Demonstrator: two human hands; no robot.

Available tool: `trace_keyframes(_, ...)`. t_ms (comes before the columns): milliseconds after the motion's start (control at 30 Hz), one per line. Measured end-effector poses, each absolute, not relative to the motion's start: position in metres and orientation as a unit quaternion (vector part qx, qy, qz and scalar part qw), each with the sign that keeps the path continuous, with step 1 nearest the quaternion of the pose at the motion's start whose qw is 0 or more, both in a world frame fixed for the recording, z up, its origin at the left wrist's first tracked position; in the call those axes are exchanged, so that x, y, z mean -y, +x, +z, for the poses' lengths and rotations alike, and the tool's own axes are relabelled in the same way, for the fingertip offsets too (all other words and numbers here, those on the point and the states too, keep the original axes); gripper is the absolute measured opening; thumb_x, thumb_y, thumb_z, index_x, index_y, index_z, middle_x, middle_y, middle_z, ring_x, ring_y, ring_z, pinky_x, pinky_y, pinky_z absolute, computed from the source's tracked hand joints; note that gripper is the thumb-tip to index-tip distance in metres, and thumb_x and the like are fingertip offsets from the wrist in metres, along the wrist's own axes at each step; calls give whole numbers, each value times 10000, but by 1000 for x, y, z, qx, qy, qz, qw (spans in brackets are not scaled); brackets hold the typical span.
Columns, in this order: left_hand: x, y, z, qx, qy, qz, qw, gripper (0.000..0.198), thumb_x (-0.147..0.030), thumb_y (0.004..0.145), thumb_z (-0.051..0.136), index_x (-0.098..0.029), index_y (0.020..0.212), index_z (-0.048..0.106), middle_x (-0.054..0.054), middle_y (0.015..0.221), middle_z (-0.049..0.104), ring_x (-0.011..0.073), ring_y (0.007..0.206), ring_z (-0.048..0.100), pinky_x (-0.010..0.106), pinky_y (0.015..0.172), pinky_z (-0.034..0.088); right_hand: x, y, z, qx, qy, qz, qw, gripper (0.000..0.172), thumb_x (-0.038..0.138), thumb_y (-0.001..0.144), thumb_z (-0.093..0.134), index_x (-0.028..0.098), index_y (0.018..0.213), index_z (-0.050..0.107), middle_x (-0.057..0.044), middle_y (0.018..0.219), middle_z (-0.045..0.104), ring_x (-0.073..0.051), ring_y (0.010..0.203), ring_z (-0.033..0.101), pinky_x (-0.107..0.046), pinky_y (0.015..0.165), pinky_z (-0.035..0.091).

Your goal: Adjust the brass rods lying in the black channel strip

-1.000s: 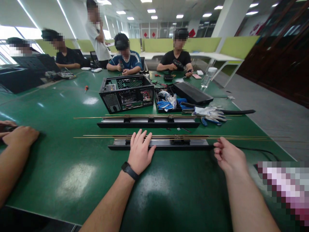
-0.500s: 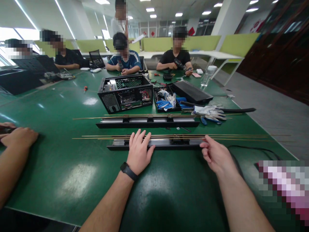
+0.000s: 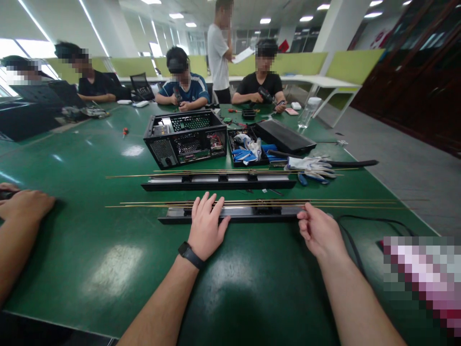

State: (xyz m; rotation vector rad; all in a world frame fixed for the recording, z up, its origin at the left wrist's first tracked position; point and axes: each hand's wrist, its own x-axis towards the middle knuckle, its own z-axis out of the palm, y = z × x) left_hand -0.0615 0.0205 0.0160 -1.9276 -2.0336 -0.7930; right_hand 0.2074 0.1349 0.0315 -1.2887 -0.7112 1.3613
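A long black rail (image 3: 252,214) with thin brass rods (image 3: 151,205) laid along its top lies across the green table (image 3: 108,269) in front of me. My left hand (image 3: 206,225), with a black watch on the wrist, rests flat on the rail's left part, fingers spread. My right hand (image 3: 317,229) is curled at the rail's right end, its fingertips touching the end of the rail. A second black rail (image 3: 219,181) with brass rods lies parallel just behind.
An open black computer case (image 3: 187,138), a tray of blue parts (image 3: 248,151), a black panel (image 3: 286,137), work gloves (image 3: 311,167) and a black cable (image 3: 355,163) lie further back. Another person's hand (image 3: 23,206) rests at the left. Several people sit or stand at the far end.
My right hand moved left from open table to the right end of the near rail. My left hand stayed put. The standing person at the back walked to the right.
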Motion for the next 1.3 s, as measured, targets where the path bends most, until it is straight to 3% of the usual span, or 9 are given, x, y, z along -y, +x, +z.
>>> trace_keyframes(200, -20, -62, 16, 693, -657, -273, 117, 451, -359, 996, 566, -188, 1413, 583, 164, 1465, 600, 360, 1477, 451, 604, 1254, 296, -128, 199, 31, 335, -517, 618, 488, 368, 439, 799, 825, 157, 897, 608, -21, 672, 652, -71, 352, 434, -163, 252, 205)
trace_keyframes(400, -21, -63, 15, 691, -659, -273, 119, 463, -361, 990, 573, -191, 1421, 581, 169, 1469, 598, 363, 1480, 447, 612, 1253, 292, -132, 205, 31, 306, -532, 583, 533, 365, 468, 826, 798, 188, 891, 572, 29, 633, 602, -62, 373, 439, -146, 270, 230)
trace_keyframes(633, -22, -63, 14, 692, -658, -269, 126, 459, -357, 998, 564, -170, 1417, 584, 175, 1469, 598, 363, 1476, 449, 607, 1251, 296, -130, 199, 30, 336, -510, 625, 487, 396, 477, 787, 826, 168, 899, 603, -10, 660, 631, -68, 362, 417, -165, 269, 190)
trace_keyframes(767, -23, -64, 13, 689, -660, -272, 124, 465, -353, 990, 572, -195, 1427, 579, 167, 1471, 599, 366, 1477, 449, 618, 1247, 296, -124, 200, 29, 404, -575, 501, 505, 409, 587, 887, 672, 183, 879, 611, -28, 665, 635, -96, 391, 454, -207, 321, 251)
trace_keyframes(833, -23, -64, 12, 689, -659, -276, 123, 461, -354, 991, 571, -203, 1427, 580, 161, 1471, 600, 366, 1476, 451, 619, 1246, 297, -119, 201, 30, 479, -630, 326, 517, 395, 587, 948, 577, 202, 880, 631, -41, 698, 657, -134, 497, 553, -260, 463, 439)
trace_keyframes(900, -23, -64, 12, 689, -657, -280, 123, 456, -351, 994, 567, -203, 1426, 580, 159, 1465, 605, 362, 1478, 451, 615, 1247, 300, -114, 199, 30, 571, -632, 138, 506, 348, 532, 985, 533, 213, 949, 667, -87, 850, 717, -207, 765, 675, -373, 776, 557)
trace_keyframes(1000, -23, -64, 12, 688, -657, -281, 128, 441, -337, 1000, 559, -200, 1418, 586, 159, 1455, 612, 352, 1477, 454, 605, 1248, 303, -111, 193, 26, 711, -530, -18, 462, 378, 446, 1011, 498, 194, 1244, 655, -166, 1319, 668, -312, 1287, 571, -509, 1111, 413)
trace_keyframes(1133, -23, -64, 11, 689, -656, -281, 129, 422, -315, 1011, 540, -201, 1415, 589, 152, 1452, 617, 345, 1476, 456, 603, 1249, 301, -113, 184, 10, 829, -435, -62, 346, 573, 420, 1046, 455, 172, 1563, 430, -154, 1602, 439, -315, 1523, 328, -536, 1202, 298)
trace_keyframes(1300, -23, -63, 15, 688, -649, -301, 125, 359, -259, 1020, 522, -219, 1359, 631, 131, 1428, 642, 325, 1453, 490, 594, 1241, 320, -115, 182, -5, 848, -428, -85, 302, 623, 434, 1059, 433, 163, 1616, 363, -145, 1633, 389, -309, 1550, 276, -547, 1243, 226)
